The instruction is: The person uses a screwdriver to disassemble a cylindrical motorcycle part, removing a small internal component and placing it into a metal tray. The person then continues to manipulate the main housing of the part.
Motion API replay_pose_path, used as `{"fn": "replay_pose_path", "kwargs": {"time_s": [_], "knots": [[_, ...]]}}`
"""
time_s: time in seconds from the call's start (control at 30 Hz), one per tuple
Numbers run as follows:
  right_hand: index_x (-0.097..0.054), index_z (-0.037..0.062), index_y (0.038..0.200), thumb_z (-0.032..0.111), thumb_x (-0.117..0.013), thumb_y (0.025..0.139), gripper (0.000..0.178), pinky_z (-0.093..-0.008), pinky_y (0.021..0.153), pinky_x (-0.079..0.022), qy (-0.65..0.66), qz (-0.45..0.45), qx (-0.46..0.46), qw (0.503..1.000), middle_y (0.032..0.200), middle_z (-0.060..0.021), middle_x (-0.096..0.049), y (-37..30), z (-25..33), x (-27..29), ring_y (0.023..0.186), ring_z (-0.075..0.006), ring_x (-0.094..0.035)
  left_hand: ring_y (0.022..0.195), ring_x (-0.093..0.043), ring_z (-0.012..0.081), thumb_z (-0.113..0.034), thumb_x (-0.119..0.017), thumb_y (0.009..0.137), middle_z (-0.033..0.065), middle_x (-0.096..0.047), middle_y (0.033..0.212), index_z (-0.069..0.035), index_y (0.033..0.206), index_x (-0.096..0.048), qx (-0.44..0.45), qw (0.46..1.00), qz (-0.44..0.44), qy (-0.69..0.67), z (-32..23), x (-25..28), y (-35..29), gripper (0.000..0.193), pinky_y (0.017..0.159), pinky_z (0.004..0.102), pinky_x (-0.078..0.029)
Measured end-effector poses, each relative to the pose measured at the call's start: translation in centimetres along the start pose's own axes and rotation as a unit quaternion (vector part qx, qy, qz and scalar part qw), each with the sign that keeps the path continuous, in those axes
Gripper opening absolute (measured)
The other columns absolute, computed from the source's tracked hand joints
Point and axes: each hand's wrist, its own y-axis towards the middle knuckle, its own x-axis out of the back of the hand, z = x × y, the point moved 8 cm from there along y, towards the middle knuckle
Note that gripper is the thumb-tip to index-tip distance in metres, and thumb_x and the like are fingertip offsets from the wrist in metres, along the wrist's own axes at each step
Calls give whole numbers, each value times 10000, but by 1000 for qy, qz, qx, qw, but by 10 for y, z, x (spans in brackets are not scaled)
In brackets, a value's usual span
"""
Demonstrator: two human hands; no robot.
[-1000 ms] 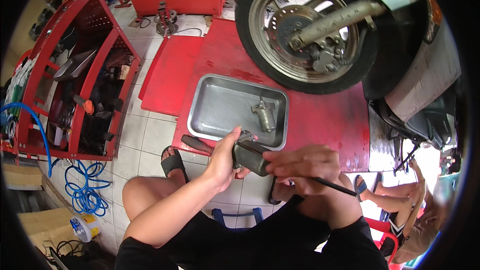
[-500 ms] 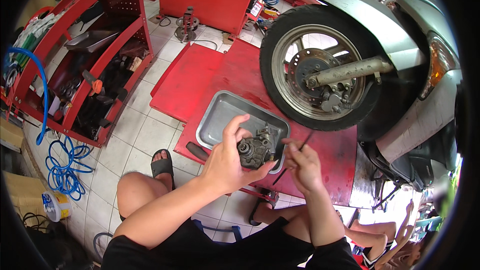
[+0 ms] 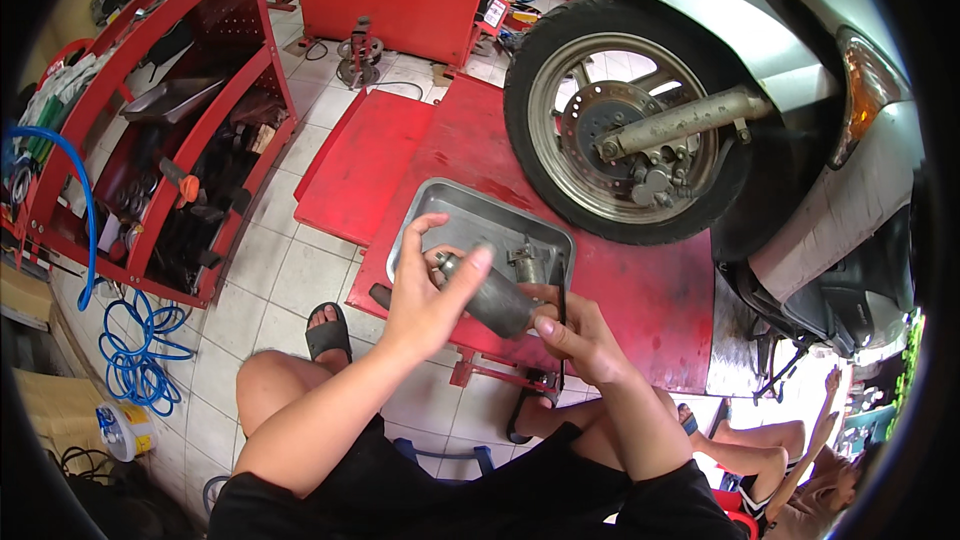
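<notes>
A: Left hand (image 3: 425, 290) first. State?

B: Curled round the near end of a grey cylindrical metal part (image 3: 490, 295), thumb across the top, index finger lifted and hooked above it. So it grips the part, fingers not spread.

A: Right hand (image 3: 580, 340)?

B: Fingers pressed together at the other end of the same part, thumb tip on its lower edge. A thin dark tool (image 3: 560, 315) runs down along that hand (could be a screwdriver or pick, too slim and shadowed to say), and I cannot tell whether the fingers pinch it or it only lies against them.

A: Where is the part?

B: Held in the air between both hands, tilted, directly over the near edge of a shallow steel tray (image 3: 445, 210). Not touching the tray as far as I can see.

A: Anything in the tray?

B: One small metal fitting (image 3: 525, 262) near its right side, just beyond the part.

A: Surroundings, quick.

B: Tray sits on a red lift platform (image 3: 640, 285). Scooter front wheel (image 3: 625, 120) stands on that platform behind the tray, brake disc and fork leg showing. Red tool rack (image 3: 170, 130) at left, blue hose (image 3: 135, 355) coiled on the tiled floor below it. Person's sandalled foot (image 3: 328, 332) beside the platform's edge.
</notes>
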Motion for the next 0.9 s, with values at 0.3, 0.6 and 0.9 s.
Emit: {"fn": "replay_pose_path", "kwargs": {"time_s": [0.3,0.6,0.9], "knots": [[-670,-35,968,11,-601,931,91,-363,744,-521,-349,-195,272,875,849,-155,-650,-28,82,28,832,-332,-651,658,-599,93,-557,-404,1016,4,-637,836,-94,1185,-615,293,924,50,-240,64,-16,-1,536,418,240,-313],[-638,-76,953,9,-508,952,155,-369,735,-585,-214,-192,459,840,931,-206,-698,-74,91,31,850,-302,-704,853,-643,81,-610,-385,1000,-19,-665,1005,-175,1190,-640,333,921,114,-164,74,-39,-16,539,613,223,-477],[-639,-38,989,-16,-585,926,86,-338,705,-621,-279,-117,473,827,1004,-194,-696,-81,94,5,868,-283,-731,913,-649,63,-607,-406,996,-11,-674,1092,-194,1191,-636,339,930,102,-103,79,-43,-18,512,638,216,-478]]}}
